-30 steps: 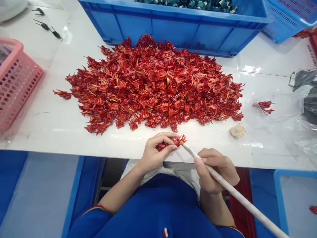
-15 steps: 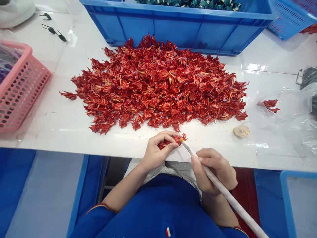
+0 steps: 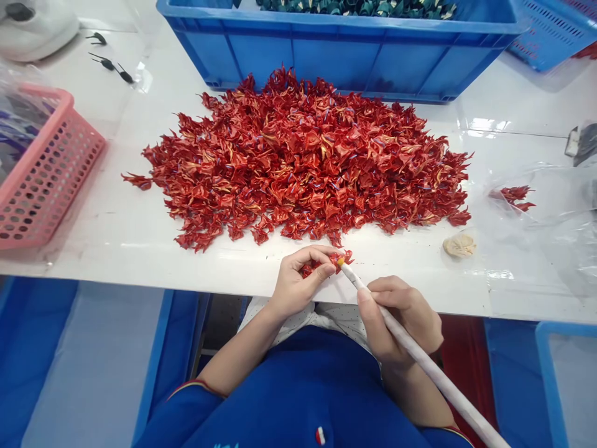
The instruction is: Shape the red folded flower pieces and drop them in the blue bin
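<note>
My left hand [image 3: 301, 278], at the table's front edge, is closed on small red flower-like pieces [image 3: 334, 256]; one sticks out past the thumb and fingertips, others show inside the curled fingers. My right hand [image 3: 403, 317] grips a long white-handled paintbrush [image 3: 431, 368] between thumb and fingers, its shaft slanting down to the lower right. The brush's yellowish tip meets the red piece at my left fingertips. Just beyond both hands lies a wide heap of similar red pieces [image 3: 308, 165], curled and pointed, with yellow streaks and small blue-violet bits.
Behind the heap stands a blue crate [image 3: 345, 59] with green pieces inside. A pink perforated basket [image 3: 51, 168] is at the left. Small dark green pieces [image 3: 107, 63] lie at upper left. To the right are a beige lump [image 3: 459, 245] and a clear plastic bag [image 3: 550, 205].
The view has shifted a little, so the table's contents appear slightly farther right. Both hands keep their grips, and the brush tip stays at the red piece with hardly any movement.
</note>
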{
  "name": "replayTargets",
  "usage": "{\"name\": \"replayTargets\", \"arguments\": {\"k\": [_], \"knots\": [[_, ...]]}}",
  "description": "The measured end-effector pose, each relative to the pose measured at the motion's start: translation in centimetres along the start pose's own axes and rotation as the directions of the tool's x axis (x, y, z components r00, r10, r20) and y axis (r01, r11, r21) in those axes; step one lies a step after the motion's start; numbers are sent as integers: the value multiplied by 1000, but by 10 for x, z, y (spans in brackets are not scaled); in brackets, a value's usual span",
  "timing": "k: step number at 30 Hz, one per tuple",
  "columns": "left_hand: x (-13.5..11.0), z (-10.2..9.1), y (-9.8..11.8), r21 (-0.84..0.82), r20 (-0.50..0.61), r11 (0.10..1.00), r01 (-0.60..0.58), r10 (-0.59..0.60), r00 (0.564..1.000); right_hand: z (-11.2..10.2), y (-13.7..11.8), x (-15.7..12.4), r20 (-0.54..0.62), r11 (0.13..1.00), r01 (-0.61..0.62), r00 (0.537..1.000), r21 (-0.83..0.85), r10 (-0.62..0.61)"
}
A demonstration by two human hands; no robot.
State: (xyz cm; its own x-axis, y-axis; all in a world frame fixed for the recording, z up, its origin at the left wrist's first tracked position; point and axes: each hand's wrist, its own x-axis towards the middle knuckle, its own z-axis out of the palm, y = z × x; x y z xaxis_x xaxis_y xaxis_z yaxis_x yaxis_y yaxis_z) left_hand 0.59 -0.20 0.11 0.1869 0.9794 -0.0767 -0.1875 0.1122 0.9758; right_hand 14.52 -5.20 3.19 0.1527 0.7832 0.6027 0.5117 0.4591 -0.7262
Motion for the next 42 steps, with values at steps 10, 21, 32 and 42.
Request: {"name": "replayTargets", "arguments": {"k": [10, 21, 32, 42], "knots": [[0, -1, -1, 49, -11, 999, 12, -12, 1000, -3, -6, 2, 81, 999, -35, 996, -19, 37], [-1, 1, 2, -33, 48, 998, 50, -48, 998, -1, -7, 6, 37, 996, 17, 999, -90, -14], [-3, 0, -2, 0, 64, 998, 55, -55, 996, -3, -12, 13, 103, 980, 96, 992, -173, -78], [-3, 1, -2, 22, 62, 999, 24, -25, 998, -4, -13, 15, 143, 970, 100, 987, -221, -69]]}}
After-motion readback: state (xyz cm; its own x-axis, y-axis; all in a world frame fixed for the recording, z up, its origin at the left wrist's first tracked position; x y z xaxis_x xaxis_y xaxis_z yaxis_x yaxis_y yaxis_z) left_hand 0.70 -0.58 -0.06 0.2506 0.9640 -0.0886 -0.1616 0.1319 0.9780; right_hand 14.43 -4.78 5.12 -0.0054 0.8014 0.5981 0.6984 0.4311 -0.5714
